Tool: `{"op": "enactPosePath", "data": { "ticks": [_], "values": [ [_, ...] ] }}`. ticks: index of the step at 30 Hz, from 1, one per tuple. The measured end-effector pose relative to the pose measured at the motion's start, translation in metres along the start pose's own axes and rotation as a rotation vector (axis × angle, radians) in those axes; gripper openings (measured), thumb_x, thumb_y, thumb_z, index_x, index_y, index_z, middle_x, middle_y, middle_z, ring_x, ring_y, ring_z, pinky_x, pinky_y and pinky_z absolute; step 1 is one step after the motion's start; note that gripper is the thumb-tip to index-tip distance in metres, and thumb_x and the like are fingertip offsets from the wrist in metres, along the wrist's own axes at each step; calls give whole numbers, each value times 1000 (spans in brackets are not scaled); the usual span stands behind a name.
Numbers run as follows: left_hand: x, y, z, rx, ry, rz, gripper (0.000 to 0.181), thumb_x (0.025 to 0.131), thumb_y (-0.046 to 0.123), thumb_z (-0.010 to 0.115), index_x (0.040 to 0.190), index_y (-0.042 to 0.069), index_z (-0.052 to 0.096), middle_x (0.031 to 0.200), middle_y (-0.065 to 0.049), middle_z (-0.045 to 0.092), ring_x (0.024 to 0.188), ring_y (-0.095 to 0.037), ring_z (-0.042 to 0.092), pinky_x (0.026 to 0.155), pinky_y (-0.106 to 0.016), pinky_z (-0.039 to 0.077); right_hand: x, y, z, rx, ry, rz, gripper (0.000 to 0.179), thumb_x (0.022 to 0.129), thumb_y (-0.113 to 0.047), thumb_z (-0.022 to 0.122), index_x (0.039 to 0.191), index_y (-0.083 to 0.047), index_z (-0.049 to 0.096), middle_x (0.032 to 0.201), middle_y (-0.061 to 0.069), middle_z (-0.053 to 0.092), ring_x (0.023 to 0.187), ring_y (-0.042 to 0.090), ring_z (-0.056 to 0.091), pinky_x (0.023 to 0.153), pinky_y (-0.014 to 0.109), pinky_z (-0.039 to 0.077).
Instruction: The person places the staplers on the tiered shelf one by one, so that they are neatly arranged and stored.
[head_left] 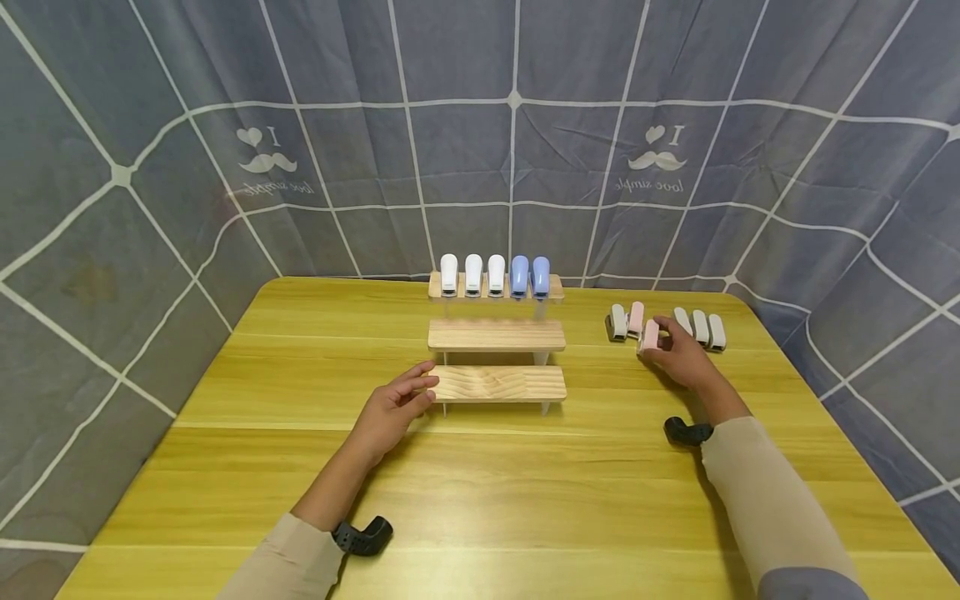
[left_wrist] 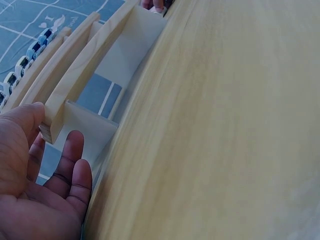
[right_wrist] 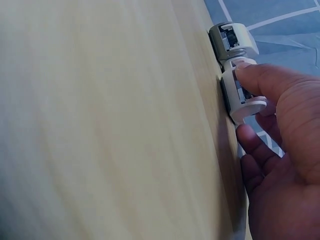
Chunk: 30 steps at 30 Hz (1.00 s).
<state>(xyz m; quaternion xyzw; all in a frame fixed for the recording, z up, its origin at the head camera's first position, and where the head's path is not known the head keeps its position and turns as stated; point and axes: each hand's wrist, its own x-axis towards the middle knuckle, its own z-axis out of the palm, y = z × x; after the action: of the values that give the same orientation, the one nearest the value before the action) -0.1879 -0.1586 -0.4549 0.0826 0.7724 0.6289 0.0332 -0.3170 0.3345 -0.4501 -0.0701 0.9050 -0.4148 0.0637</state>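
Note:
On the right of the table, my right hand (head_left: 684, 358) grips a small pink stapler (head_left: 649, 335) between thumb and fingers. In the right wrist view, the thumb lies on this stapler (right_wrist: 242, 95) near the tabletop. Just left of it are another pink stapler (head_left: 636, 315) and a pale grey one (head_left: 617, 322). Three pale grey staplers (head_left: 700, 325) stand right of the fingers, partly hidden. My left hand (head_left: 390, 412) is at the left end of the lowest wooden shelf (head_left: 498, 384), fingers loosely bent. In the left wrist view, its thumb touches the board's end (left_wrist: 50, 122).
A three-step wooden rack stands mid-table. Its top shelf (head_left: 557, 288) bears three white staplers (head_left: 473, 275) and two blue ones (head_left: 529, 277). Below is the bare middle shelf (head_left: 497, 335). A grey checked curtain (head_left: 465, 158) encloses the wooden table (head_left: 480, 500).

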Motion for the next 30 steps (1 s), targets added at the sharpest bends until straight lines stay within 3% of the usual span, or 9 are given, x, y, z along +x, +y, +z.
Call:
{"op": "enactPosePath", "data": {
  "ticks": [9, 14, 23, 30],
  "values": [
    [-1, 1, 0, 8, 0, -7, 37, 98, 26, 66, 128, 3, 66, 151, 4, 45, 136, -20, 45, 96, -22, 47, -6, -1, 4, -1, 70, 46, 81, 97, -26, 67, 157, 0, 18, 151, 30, 33, 132, 47, 40, 106, 58, 35],
    [0, 0, 0, 8, 0, -1, 38, 98, 27, 66, 128, 3, 66, 151, 4, 45, 137, -21, 44, 98, -22, 46, -11, -3, 4, 35, 76, 45, 85, 98, -32, 66, 158, -2, 16, 152, 30, 30, 137, 47, 34, 105, 59, 37],
    [-1, -1, -1, 7, 0, 4, 39, 98, 28, 66, 128, 4, 66, 151, 4, 46, 137, -20, 43, 99, -22, 45, -16, -11, 5, 47, 110, -13, 82, 98, -30, 67, 157, 0, 18, 149, 29, 36, 137, 45, 36, 100, 55, 43],
    [-1, 0, 0, -2, -4, 2, 40, 98, 27, 66, 129, 3, 65, 151, 4, 45, 137, -21, 43, 97, -22, 46, -17, -23, 9, 83, 133, -117, 77, 96, -19, 69, 154, 4, 24, 148, 27, 37, 135, 44, 38, 105, 59, 37]
  ]
}}
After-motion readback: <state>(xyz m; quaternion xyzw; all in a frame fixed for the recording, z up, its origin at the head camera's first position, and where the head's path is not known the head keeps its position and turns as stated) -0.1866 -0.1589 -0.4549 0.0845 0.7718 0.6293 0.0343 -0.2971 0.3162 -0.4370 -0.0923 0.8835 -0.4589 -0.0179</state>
